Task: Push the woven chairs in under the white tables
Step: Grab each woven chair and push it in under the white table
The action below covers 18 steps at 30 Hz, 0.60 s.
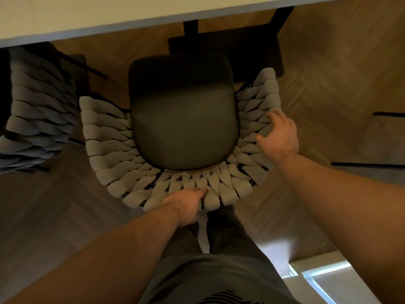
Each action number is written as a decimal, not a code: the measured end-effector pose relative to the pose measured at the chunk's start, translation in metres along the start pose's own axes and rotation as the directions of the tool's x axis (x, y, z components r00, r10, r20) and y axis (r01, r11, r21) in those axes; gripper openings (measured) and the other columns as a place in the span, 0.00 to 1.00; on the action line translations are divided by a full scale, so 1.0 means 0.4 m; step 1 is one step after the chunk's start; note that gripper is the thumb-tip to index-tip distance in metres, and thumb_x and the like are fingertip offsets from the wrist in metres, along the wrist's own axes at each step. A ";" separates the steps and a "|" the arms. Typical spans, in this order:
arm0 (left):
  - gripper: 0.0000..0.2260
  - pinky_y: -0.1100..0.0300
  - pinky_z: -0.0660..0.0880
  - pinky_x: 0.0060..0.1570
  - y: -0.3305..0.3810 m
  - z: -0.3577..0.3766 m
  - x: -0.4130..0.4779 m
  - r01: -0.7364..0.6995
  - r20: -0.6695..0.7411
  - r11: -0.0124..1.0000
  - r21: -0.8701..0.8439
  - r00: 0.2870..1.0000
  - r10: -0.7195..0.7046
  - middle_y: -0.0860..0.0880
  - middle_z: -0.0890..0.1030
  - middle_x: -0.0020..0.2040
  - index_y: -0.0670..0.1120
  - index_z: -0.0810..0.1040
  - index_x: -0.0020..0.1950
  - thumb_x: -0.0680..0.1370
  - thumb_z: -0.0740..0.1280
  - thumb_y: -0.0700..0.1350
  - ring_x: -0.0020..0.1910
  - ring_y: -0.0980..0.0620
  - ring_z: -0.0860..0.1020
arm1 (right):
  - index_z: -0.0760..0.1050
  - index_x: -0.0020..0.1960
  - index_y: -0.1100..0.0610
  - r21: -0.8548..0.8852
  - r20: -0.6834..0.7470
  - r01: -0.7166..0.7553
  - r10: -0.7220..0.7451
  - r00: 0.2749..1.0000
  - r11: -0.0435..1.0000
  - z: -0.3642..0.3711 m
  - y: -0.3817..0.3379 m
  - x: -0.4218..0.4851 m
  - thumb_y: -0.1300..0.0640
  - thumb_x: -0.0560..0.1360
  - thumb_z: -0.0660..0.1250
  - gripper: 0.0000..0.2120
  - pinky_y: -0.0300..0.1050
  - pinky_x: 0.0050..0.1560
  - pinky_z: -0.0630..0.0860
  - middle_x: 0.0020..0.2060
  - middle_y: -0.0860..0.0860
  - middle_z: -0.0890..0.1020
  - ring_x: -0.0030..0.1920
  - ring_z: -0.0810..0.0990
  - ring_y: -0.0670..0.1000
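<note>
A woven chair (105, 148) with a grey braided backrest and a dark seat cushion (182, 119) stands right below me, its front facing the white table (87, 16) at the top of the head view. The cushion's front edge lies just short of the table's edge. My left hand (186, 204) grips the rear middle of the backrest, thumb on top and fingers hidden behind the rim. My right hand (278, 134) holds the backrest's right side, fingers curled over the weave.
A second woven chair (37, 110) sits at the left, partly under the table. Black table legs (190, 29) stand beyond the seat. Dark chair legs (368, 164) show at the right on the wooden herringbone floor (328, 73). My legs are directly behind the chair.
</note>
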<state>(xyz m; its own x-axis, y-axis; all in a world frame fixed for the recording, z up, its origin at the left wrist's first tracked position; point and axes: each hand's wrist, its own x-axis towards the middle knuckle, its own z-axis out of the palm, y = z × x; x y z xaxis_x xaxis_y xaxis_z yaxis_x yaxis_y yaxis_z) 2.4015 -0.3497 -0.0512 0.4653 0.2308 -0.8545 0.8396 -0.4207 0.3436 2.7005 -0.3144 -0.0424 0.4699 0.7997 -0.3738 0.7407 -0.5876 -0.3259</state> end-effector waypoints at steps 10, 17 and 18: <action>0.41 0.53 0.57 0.80 -0.005 0.014 0.003 -0.048 -0.065 0.996 -0.080 0.997 0.043 0.53 0.54 0.86 0.55 0.49 0.87 0.81 0.69 0.39 0.83 0.49 0.58 | 0.42 0.85 0.43 0.373 -0.085 -0.257 0.309 0.947 0.892 0.054 0.018 -0.001 0.56 0.73 0.78 0.56 0.55 0.77 0.67 0.83 0.52 0.60 0.79 0.64 0.58; 0.39 0.52 0.62 0.78 -0.013 -0.002 -0.019 -0.075 -0.104 0.990 -0.116 0.993 0.063 0.52 0.60 0.84 0.57 0.52 0.86 0.81 0.68 0.41 0.81 0.49 0.62 | 0.56 0.83 0.54 0.263 0.226 -0.575 0.530 0.818 0.775 0.021 0.004 0.050 0.60 0.77 0.71 0.39 0.58 0.67 0.75 0.70 0.63 0.76 0.68 0.75 0.67; 0.39 0.52 0.63 0.78 -0.017 -0.005 -0.021 -0.078 -0.107 0.991 -0.112 0.992 0.066 0.53 0.61 0.84 0.57 0.52 0.86 0.81 0.68 0.41 0.81 0.49 0.63 | 0.58 0.82 0.54 0.256 0.211 -0.575 0.536 0.818 0.777 0.015 -0.004 0.055 0.60 0.77 0.70 0.37 0.57 0.65 0.76 0.68 0.63 0.76 0.67 0.75 0.66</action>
<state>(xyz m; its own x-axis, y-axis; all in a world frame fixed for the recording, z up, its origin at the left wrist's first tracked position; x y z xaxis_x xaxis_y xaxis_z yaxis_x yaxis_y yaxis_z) 2.3923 -0.3471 -0.0456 0.5471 0.2951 -0.7833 0.8268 -0.3370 0.4505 2.7067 -0.2968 -0.0553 0.6796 0.3129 -0.6635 0.1820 -0.9481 -0.2607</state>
